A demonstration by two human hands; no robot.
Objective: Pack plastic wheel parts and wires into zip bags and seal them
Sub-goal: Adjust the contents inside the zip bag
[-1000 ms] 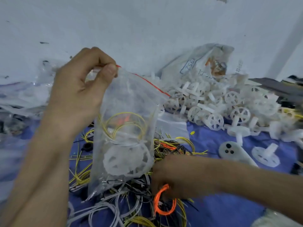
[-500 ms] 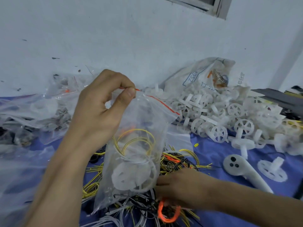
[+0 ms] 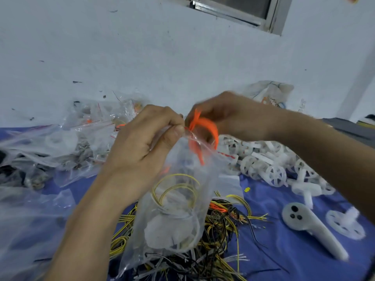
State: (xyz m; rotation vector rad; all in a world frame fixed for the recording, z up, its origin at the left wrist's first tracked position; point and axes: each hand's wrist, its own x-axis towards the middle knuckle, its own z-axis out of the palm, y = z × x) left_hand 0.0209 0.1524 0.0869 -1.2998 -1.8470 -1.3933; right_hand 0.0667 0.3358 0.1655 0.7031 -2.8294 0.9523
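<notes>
Two bare hands meet, both forearms angled inward.
The left hand (image 3: 146, 138) pinches the zip bag (image 3: 178, 209) at its top edge between thumb and curled fingers; just beside it the blurred right hand (image 3: 229, 116) grips a looped orange wire (image 3: 205, 128).

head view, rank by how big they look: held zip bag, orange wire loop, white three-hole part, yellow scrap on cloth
1. held zip bag
2. white three-hole part
3. orange wire loop, nearer the camera and blurred, so unsure against the part
4. yellow scrap
</notes>
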